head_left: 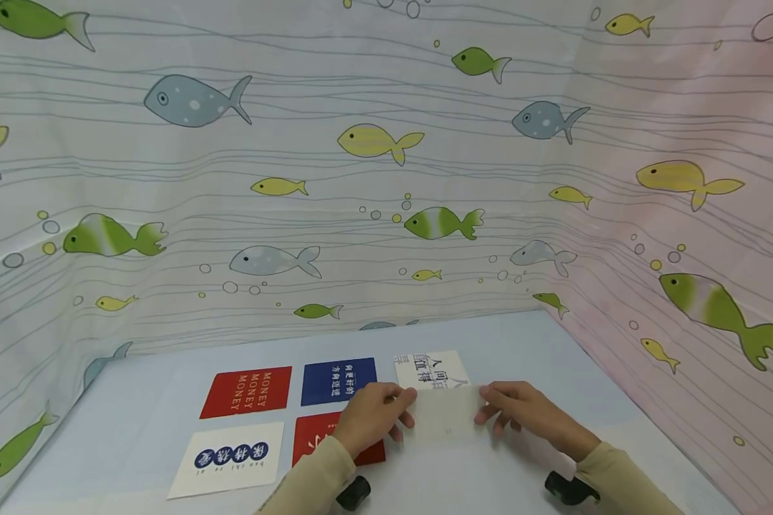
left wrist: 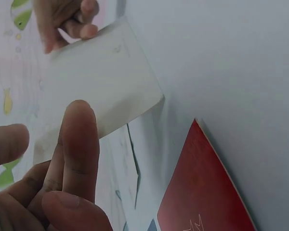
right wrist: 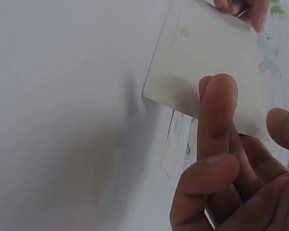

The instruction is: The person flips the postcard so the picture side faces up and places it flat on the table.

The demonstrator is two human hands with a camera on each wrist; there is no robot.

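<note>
A plain off-white card [head_left: 446, 415] is held up between both hands, tilted, its blank side facing me. My left hand [head_left: 372, 416] pinches its left edge, and my right hand [head_left: 533, 415] pinches the right edge. Small faint marks show near one border of this card [right wrist: 207, 53] in the right wrist view. Just behind it lies a white card with blue-grey characters [head_left: 430, 368], partly covered by the held one. Beneath the left hand and forearm is a red card [head_left: 305, 433], half hidden in the head view.
Left on the pale table [head_left: 509, 472] lie a red card reading MONEY [head_left: 248, 392], a blue card with white characters [head_left: 325, 383] and a white card with dark blue circles [head_left: 225, 479]. A fish-patterned curtain [head_left: 361, 207] borders the table's back and right side.
</note>
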